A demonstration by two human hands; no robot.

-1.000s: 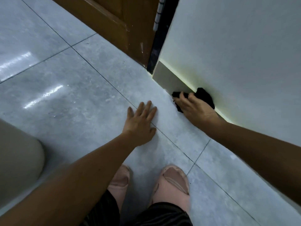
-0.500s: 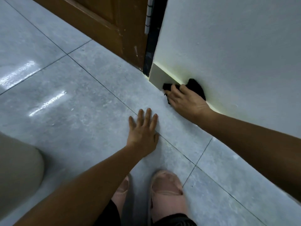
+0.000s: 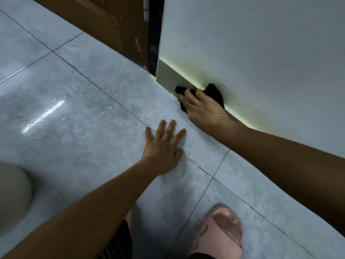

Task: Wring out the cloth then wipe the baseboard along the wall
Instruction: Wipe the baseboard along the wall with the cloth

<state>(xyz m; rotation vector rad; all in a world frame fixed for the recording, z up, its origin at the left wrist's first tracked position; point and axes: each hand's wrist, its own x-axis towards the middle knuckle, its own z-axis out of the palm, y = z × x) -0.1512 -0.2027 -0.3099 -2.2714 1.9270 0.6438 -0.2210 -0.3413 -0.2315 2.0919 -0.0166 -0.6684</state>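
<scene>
Wiping step by the look of it, single head view.

Right hand [image 3: 203,111] presses the black cloth [image 3: 214,91] against the baseboard [image 3: 168,77], close to where it ends at the dark door frame [image 3: 154,34]. Its fingers [image 3: 188,96] lie nearly straight over the wad, narrow spread, pushing rather than gripping. Thumb hidden, so can't tell if it pinches. Cloth is bunched; one lobe rides up past the baseboard's top edge onto the wall [image 3: 242,43].

Left hand [image 3: 162,152] is flat on the floor [image 3: 84,109], fingers wide, holding nothing, seemingly a brace.

Risks as I judge them:
- Cloth not clamped. A drag along the board could roll the wad out from under the fingers, leaving skin wiping instead of fabric.
- The lobe on the wall could smear damp grime onto the pale textured paint.
- Bunched cloth gives patchy contact; the bottom seam at the floor likely gets skipped.
- Floor is glossy with glare streaks, possibly wet. The braced palm or the pink slipper [image 3: 222,232] could slide when weight shifts.
- Little board left before the frame; overrunning knocks knuckles on it or the wooden door [image 3: 104,25].
</scene>
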